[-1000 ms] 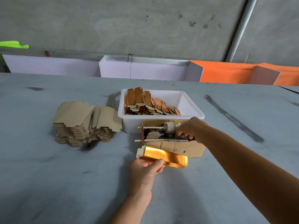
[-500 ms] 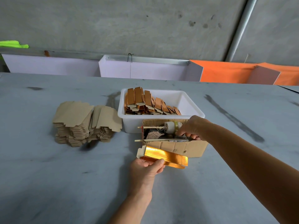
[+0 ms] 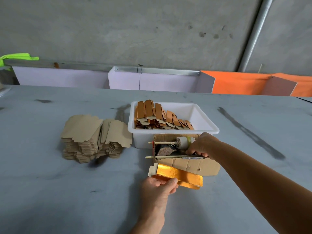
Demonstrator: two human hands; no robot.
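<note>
The fingers (image 3: 157,181) of the left hand (image 3: 158,190) are curled and, together with the thumb, pinch the near edge of a gold card piece (image 3: 183,174). It is held low over the table and stretches to the right of them. Further right and beyond, the fingers (image 3: 194,149) of the right hand (image 3: 201,143) are bent down inside an open cardboard box (image 3: 189,166), next to a roller on a stick (image 3: 182,142). I cannot tell if they hold something there, because the hand itself hides it.

I judge the work to be folding or gluing of gold pieces, and it seems about in the middle. Well to the left of the left fingers stands a thick stack of brown flat blanks (image 3: 94,137), which look not yet worked. Beyond the fingers, just behind the cardboard box, a white tub (image 3: 172,131) has a row of finished gold pieces (image 3: 157,117) leaning in its left part. The piece in the hand, I think, waits for what the right hand brings.

The table (image 3: 50,191) is grey with dark smears. At its far edge, from left to right, are a green cloth (image 3: 18,57), pale lilac panels (image 3: 152,80) and orange panels (image 3: 236,83). Behind is a bare concrete wall (image 3: 135,31), with a metal pipe (image 3: 255,34) at the right.
</note>
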